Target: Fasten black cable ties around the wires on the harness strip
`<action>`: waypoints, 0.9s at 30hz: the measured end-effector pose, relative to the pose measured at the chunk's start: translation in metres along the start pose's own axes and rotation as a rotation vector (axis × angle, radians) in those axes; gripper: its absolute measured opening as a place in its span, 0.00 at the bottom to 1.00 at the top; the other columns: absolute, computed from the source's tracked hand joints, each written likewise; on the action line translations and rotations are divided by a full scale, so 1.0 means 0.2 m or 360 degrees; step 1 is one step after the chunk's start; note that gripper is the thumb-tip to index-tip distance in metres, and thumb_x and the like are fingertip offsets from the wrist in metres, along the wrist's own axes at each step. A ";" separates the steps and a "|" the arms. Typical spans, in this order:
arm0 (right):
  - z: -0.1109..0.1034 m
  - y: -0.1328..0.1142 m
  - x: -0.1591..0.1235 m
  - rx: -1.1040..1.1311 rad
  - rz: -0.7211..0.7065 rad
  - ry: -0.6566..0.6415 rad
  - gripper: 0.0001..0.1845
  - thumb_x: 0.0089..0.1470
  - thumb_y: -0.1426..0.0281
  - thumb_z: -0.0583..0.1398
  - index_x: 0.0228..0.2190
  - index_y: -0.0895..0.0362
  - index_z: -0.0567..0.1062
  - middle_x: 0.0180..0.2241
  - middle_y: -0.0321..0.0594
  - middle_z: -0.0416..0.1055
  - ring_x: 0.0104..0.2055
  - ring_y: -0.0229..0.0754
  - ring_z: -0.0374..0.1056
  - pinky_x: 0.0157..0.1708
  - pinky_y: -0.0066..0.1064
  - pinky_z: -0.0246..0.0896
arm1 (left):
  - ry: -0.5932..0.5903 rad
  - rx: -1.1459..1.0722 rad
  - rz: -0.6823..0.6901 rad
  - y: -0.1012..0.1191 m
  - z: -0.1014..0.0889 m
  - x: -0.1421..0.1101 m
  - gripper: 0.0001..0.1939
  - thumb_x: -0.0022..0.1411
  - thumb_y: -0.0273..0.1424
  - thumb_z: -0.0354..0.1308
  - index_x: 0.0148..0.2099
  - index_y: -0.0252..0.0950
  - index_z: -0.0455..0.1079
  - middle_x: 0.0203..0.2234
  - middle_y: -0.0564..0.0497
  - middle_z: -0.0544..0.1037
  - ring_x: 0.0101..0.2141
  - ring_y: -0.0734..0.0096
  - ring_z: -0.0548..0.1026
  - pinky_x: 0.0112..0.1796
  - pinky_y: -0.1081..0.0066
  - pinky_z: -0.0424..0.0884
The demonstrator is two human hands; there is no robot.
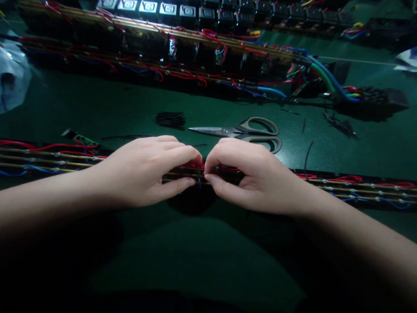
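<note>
Wired strip (374, 189) is running across the green table (202, 256) from nine o'clock to just past three, its brass-coloured rods, red wires and blue wires passing beneath both hands. At the middle of the view, the left hand (146, 167) is reaching in from nine o'clock, its thumb and index finger spanning the rods with a gap between their tips. The right hand (257, 176) is coming in from four o'clock, curling its index finger down close to its thumb at the strip. The two hands are almost meeting; whether either is clenching a wire or merely touching the strip, I cannot tell.

From where the fingertips are meeting, scissors (233, 130) are lying at one o'clock, their blades pointing toward nine. A bundle of thin black strips (170, 120) is resting at eleven o'clock, while a small circuit board (80, 138) is sitting at ten, just beside the wired strip. A dark tangle (340, 125) is lying at two o'clock. Larger wired assemblies (146, 32) are stretching across twelve o'clock, and a clear plastic bag (13, 74) is showing at ten, by the view's edge.
</note>
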State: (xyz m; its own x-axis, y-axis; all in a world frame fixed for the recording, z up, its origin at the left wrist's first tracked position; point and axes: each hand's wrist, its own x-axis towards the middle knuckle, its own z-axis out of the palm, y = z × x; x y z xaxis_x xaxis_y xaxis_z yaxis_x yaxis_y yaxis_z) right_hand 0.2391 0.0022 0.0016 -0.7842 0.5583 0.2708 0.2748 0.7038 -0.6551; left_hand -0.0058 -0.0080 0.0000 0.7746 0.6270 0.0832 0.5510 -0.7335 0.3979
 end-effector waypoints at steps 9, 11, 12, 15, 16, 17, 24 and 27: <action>0.00 0.00 0.00 0.0005 0.0016 -0.0001 0.05 0.61 0.76 0.59 0.32 0.60 0.75 0.29 0.37 0.74 0.32 0.37 0.65 0.34 0.29 0.58 | 0.0003 0.0011 0.0009 0.00 0.00 0.00 0.07 0.71 0.34 0.54 0.46 0.38 0.70 0.36 0.52 0.78 0.37 0.66 0.76 0.36 0.71 0.67; 0.00 0.00 0.00 0.0001 0.0020 -0.0002 0.05 0.61 0.76 0.59 0.33 0.60 0.76 0.30 0.37 0.74 0.32 0.37 0.65 0.34 0.29 0.58 | 0.0000 0.0011 0.0008 0.00 0.00 0.00 0.07 0.71 0.34 0.54 0.46 0.38 0.70 0.36 0.52 0.78 0.36 0.66 0.76 0.36 0.71 0.67; 0.00 0.00 0.00 -0.0002 0.0024 -0.0007 0.05 0.61 0.76 0.59 0.33 0.60 0.75 0.30 0.37 0.74 0.32 0.37 0.65 0.34 0.29 0.58 | -0.0002 0.0014 0.0006 0.00 0.00 0.01 0.07 0.71 0.34 0.54 0.46 0.38 0.70 0.36 0.52 0.78 0.36 0.66 0.77 0.35 0.71 0.67; 0.00 -0.01 0.00 -0.0008 0.0033 -0.0016 0.05 0.61 0.76 0.59 0.32 0.59 0.74 0.30 0.37 0.74 0.32 0.37 0.65 0.34 0.30 0.58 | -0.0001 0.0021 0.0009 0.00 0.00 0.01 0.07 0.71 0.34 0.54 0.46 0.38 0.71 0.35 0.52 0.78 0.36 0.66 0.77 0.35 0.70 0.68; 0.00 -0.01 0.00 -0.0009 0.0035 -0.0016 0.05 0.61 0.76 0.59 0.32 0.58 0.74 0.30 0.37 0.74 0.32 0.37 0.65 0.34 0.30 0.58 | 0.0000 0.0021 0.0009 0.00 0.00 0.01 0.07 0.71 0.35 0.54 0.46 0.38 0.71 0.35 0.52 0.78 0.36 0.66 0.77 0.35 0.71 0.68; 0.00 -0.01 0.00 -0.0008 0.0036 -0.0017 0.05 0.61 0.76 0.59 0.32 0.58 0.74 0.30 0.37 0.74 0.32 0.37 0.65 0.34 0.30 0.58 | 0.0003 0.0020 0.0010 0.00 0.00 0.01 0.07 0.71 0.35 0.54 0.46 0.38 0.71 0.35 0.52 0.78 0.36 0.66 0.76 0.35 0.71 0.67; 0.00 -0.01 0.00 0.0003 0.0031 -0.0013 0.06 0.61 0.75 0.59 0.32 0.59 0.74 0.29 0.37 0.73 0.32 0.37 0.64 0.34 0.30 0.57 | 0.0009 -0.0001 -0.0016 0.00 0.00 0.01 0.08 0.71 0.35 0.54 0.46 0.39 0.71 0.35 0.52 0.78 0.36 0.66 0.76 0.36 0.71 0.67; 0.00 0.00 0.00 -0.0007 0.0024 -0.0014 0.05 0.61 0.75 0.59 0.32 0.59 0.75 0.29 0.37 0.73 0.32 0.37 0.64 0.34 0.30 0.57 | 0.0008 -0.0003 -0.0016 0.00 0.00 0.00 0.08 0.71 0.35 0.54 0.46 0.39 0.71 0.36 0.52 0.79 0.36 0.66 0.76 0.36 0.71 0.67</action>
State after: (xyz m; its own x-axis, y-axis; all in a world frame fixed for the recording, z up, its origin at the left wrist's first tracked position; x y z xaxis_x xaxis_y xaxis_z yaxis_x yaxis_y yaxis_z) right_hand 0.2395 0.0018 0.0027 -0.7850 0.5647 0.2547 0.2889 0.6974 -0.6558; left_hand -0.0051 -0.0074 -0.0004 0.7674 0.6357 0.0841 0.5581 -0.7267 0.4005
